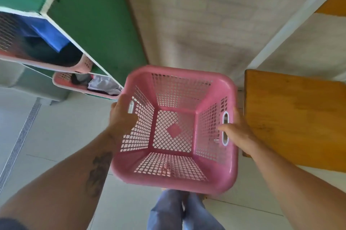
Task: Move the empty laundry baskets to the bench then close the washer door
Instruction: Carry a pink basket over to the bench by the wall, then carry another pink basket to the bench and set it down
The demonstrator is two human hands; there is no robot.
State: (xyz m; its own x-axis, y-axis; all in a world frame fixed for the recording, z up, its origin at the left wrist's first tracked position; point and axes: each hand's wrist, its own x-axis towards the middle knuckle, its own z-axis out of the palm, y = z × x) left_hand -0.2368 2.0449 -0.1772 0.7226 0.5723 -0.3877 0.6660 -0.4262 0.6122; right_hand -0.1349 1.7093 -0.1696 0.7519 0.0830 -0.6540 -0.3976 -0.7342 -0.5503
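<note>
Count: three pink baskets — one empty [175, 128], two holding clothes on the green shelf [43, 42] [88, 84]. Two hands: left [122, 115], right [237, 129]. One wooden counter [295, 117].

We see a pink laundry basket [176, 181] of smooth, slightly glossy plastic lattice at centre. At right, a bench [294, 117] of matt orange-brown wood. Lower left, pale floor tiles [61, 136] look smooth and faintly shiny.
</note>
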